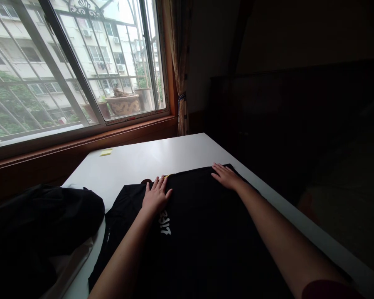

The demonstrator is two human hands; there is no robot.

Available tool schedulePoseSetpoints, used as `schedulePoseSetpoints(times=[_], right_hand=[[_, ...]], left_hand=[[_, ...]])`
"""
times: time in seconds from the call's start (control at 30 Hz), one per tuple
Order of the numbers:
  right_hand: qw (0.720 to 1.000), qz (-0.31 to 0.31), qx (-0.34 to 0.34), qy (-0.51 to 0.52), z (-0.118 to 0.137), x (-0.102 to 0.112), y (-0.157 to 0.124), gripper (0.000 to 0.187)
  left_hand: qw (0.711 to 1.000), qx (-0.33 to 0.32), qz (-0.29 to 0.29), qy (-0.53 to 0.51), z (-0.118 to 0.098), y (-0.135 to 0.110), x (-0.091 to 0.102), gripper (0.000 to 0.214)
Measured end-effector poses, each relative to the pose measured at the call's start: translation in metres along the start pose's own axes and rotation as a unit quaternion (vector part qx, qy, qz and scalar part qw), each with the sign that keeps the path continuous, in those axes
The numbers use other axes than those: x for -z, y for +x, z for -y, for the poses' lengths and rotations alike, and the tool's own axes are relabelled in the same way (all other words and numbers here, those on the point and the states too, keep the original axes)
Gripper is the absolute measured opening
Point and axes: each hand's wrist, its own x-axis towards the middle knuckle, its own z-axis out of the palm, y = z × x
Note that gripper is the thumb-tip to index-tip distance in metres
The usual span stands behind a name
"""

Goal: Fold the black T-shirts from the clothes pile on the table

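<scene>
A black T-shirt (199, 224) with white lettering lies spread flat on the white table (174, 151). My left hand (156, 195) rests on the shirt near its far edge, fingers spread, just above the lettering. Farther right, my right hand (226, 176) lies flat by the shirt's far right corner with its fingers stretched out. Neither hand grips the cloth. Just beyond my left fingertips, a small brown round thing (146, 181) and a bit of yellow show at the shirt's edge, both partly covered.
A heap of black cloth (46, 220) sits at the left, over something pale. Yellow paper (106, 152) lies near the table's far left edge. Behind the table are a barred window (90, 70) and a tied curtain (182, 99). The room's right side is very dark.
</scene>
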Motion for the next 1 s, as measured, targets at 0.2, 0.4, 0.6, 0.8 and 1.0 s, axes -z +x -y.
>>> schedulePoseSetpoints(times=[0.2, 0.4, 0.6, 0.8, 1.0], right_hand=[[0.997, -0.001, -0.071, -0.023, -0.033, 0.004, -0.004, 0.069], [0.993, -0.009, -0.1, -0.059, -0.031, 0.012, -0.004, 0.065], [0.989, -0.132, -0.037, -0.058, 0.033, 0.019, -0.009, 0.063], [0.979, -0.06, 0.188, 0.047, 0.14, -0.007, -0.059, 0.069], [0.986, -0.008, 0.164, 0.043, 0.123, -0.003, -0.085, 0.074]], left_hand=[[1.0, 0.003, 0.002, -0.001, 0.001, 0.001, -0.001, 0.065], [1.0, 0.004, -0.001, 0.001, 0.0, 0.0, -0.001, 0.066], [1.0, 0.003, -0.004, 0.001, 0.0, 0.0, -0.002, 0.066], [1.0, 0.0, -0.011, 0.005, 0.0, -0.001, -0.002, 0.065], [1.0, 0.003, -0.006, 0.011, 0.0, -0.001, -0.001, 0.065]])
